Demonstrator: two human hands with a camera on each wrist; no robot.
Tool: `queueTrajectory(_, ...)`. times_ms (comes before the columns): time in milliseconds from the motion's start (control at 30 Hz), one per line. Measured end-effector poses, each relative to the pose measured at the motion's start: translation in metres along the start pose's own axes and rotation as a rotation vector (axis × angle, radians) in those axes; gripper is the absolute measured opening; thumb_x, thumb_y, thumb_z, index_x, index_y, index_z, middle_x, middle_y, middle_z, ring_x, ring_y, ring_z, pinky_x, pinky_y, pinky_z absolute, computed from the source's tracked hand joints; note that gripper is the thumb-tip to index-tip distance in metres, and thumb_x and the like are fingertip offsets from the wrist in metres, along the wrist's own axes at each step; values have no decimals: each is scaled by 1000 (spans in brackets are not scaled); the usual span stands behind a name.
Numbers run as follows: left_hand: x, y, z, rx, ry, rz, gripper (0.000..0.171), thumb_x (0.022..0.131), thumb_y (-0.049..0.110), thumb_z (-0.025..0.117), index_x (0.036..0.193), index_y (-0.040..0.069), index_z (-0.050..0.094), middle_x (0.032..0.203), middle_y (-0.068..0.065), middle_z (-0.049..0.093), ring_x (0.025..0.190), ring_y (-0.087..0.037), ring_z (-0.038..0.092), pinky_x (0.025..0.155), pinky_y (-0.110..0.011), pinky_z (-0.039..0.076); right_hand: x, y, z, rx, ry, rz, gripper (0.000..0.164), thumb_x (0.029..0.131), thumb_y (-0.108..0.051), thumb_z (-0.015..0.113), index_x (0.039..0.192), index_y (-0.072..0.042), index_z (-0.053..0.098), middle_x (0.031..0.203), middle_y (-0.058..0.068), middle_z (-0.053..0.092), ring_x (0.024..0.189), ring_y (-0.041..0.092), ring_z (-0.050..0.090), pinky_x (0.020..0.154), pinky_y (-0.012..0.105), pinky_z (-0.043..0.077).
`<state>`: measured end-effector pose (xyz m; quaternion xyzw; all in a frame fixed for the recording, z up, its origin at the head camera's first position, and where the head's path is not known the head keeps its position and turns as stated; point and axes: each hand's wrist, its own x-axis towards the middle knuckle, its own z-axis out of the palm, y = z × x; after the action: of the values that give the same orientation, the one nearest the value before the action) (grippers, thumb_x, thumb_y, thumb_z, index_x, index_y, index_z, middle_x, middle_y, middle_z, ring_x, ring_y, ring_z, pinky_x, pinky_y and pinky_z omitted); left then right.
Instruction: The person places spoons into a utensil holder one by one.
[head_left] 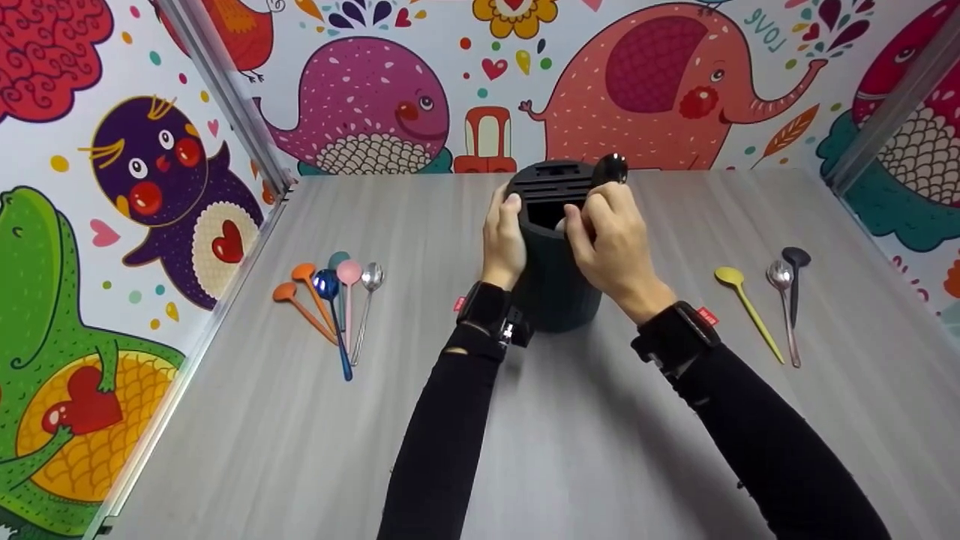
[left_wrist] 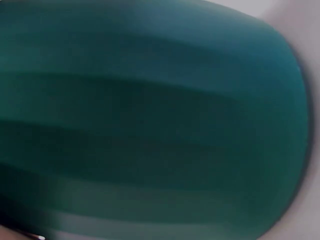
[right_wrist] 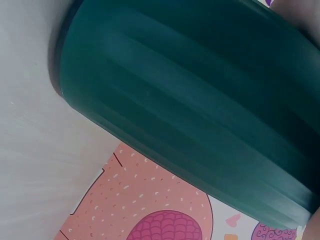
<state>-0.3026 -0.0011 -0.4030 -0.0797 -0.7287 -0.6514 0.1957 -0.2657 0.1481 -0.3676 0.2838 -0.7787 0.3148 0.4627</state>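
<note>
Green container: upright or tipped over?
Upright: the container stands on the table, its slotted top facing up, the left hand holding its side.

Decent gap on the table (head_left: 427, 322) left of the holder (head_left: 559, 292) before the spoons (head_left: 349, 271), but the right hand (head_left: 616, 240) blocks its right rim.

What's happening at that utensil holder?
Left hand holding dark-green utensil holder. Right hand gripping shiny black spoon at its top. Nothing visibly in the way.
</note>
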Motion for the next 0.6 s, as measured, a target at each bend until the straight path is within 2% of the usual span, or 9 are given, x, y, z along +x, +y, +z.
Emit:
queueTrajectory(167,0,0,-1,10,0,-5,57,98,36,29,141,8,53,139,-10,60,128,-22,55,110,-36,42,-4,-1,-5,14,26,-34,27,91,-5,63,70,-1,47,93,20,60,91,36,53,83,43,41)
queueTrajectory(333,0,1,0,-4,1,6,57,97,36,29,140,7,53,139,-11,61,129,-22,54,111,-35,41,-10,1,-16,40,60,-35,25,92,-6,62,72,1,49,108,23,64,107,38,57,97,44,43)
queueTrajectory(600,0,-1,0,-14,-8,13,56,98,36,29,139,8,54,139,-10,60,130,-20,54,111,-33,41,-19,16,-35,45,87,32,17,90,-2,64,78,3,52,109,22,63,106,36,56,91,40,42)
